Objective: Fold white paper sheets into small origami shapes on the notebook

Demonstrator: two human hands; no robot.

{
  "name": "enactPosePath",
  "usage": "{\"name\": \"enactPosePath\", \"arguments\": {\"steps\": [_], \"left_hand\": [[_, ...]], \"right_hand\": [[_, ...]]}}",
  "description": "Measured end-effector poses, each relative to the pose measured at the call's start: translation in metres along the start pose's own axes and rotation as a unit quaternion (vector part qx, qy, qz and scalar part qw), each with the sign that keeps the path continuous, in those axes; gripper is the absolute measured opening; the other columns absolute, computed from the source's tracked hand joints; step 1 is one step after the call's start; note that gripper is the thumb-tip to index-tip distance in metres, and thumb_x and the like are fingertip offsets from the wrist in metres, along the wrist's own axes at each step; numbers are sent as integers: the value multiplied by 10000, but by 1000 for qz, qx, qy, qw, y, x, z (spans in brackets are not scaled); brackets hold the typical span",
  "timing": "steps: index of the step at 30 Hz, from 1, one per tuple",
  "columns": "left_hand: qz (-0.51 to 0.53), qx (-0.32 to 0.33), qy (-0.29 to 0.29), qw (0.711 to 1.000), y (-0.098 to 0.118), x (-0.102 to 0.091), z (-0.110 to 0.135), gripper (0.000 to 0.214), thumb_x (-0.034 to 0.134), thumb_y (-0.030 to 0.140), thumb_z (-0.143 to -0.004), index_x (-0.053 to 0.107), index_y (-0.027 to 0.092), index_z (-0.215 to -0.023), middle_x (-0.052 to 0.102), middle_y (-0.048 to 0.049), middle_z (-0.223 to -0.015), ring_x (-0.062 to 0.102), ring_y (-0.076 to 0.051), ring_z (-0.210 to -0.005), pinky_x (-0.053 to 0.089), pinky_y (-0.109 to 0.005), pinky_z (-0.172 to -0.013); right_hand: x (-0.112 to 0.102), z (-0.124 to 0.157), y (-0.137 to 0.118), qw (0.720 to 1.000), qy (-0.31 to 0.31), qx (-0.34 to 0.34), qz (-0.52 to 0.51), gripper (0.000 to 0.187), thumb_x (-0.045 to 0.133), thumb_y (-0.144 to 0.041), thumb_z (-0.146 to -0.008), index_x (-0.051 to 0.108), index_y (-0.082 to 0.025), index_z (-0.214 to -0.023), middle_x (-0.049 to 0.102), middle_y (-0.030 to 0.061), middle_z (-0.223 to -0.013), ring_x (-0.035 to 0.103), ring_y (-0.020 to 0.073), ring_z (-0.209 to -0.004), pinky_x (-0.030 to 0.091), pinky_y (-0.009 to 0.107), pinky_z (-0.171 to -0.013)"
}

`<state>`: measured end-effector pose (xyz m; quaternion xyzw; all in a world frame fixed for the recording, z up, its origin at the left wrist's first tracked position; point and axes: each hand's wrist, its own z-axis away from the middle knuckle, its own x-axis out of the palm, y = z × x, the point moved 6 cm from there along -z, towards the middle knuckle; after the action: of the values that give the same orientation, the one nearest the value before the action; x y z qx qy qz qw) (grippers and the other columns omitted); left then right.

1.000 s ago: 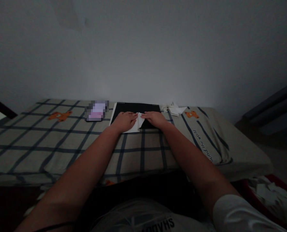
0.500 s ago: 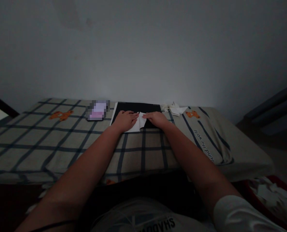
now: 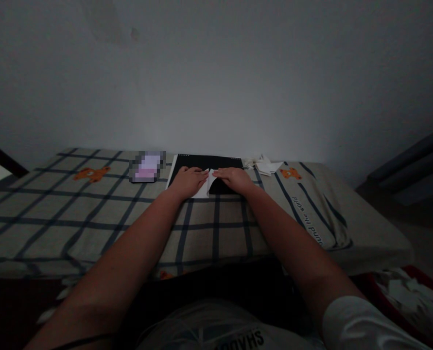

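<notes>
A piece of white paper [image 3: 202, 191] with a crease lies over the near edge of a black spiral-hole pad [image 3: 209, 161], which rests on a checked bedspread. My left hand [image 3: 190, 183] lies flat on the paper's left part, fingers stretched toward the crease. At the right edge of the paper, my right hand [image 3: 235, 179] has its fingers pressed together on the folded flap. Both sets of fingertips are close to each other. Part of the paper is hidden under the hands.
Left of the pad lies a phone [image 3: 147, 167], its screen blurred out. Crumpled and folded paper pieces [image 3: 265, 165] sit to the right by the wall [image 3: 216, 87]. A red bin [image 3: 413, 291] full of paper scraps stands at the lower right, beside the bed [image 3: 129, 233].
The paper's right flap has been drawn leftward and now looks narrower, with more of the black pad showing. My right fingers shifted slightly left; my left hand stays nearly still.
</notes>
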<state>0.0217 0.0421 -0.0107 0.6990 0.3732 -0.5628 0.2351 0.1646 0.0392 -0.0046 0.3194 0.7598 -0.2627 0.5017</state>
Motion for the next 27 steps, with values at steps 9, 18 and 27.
{"name": "enactPosePath", "arguments": {"steps": [9, 18, 27], "left_hand": [[12, -14, -10, 1000, -3, 0, 0, 397, 276, 342, -931, 523, 336, -1242, 501, 20, -1341, 419, -207, -1224, 287, -438, -927], [13, -18, -12, 1000, -3, -1, 0, 407, 265, 349, -931, 517, 333, -1250, 496, 15, -1347, 419, -224, -1219, 280, -447, -927], [-7, 1, 30, 1000, 0, -7, 2, 395, 273, 330, -942, 574, 277, -1191, 560, -19, -1280, 431, -220, -1194, 304, -413, -899]], "right_hand": [[4, 0, 2, 999, -25, 20, 7, 307, 456, -215, -881, 636, -282, -1121, 607, -15, -1204, 559, 160, -1131, 440, 323, -960], [2, 1, 3, 998, -48, 33, 15, 309, 460, -218, -876, 645, -293, -1113, 629, -15, -1165, 587, 187, -1090, 461, 330, -929], [-1, 1, -2, 1000, -3, -4, 6, 318, 445, -276, -899, 604, -259, -1175, 586, -11, -1236, 541, 153, -1150, 422, 301, -976]]}}
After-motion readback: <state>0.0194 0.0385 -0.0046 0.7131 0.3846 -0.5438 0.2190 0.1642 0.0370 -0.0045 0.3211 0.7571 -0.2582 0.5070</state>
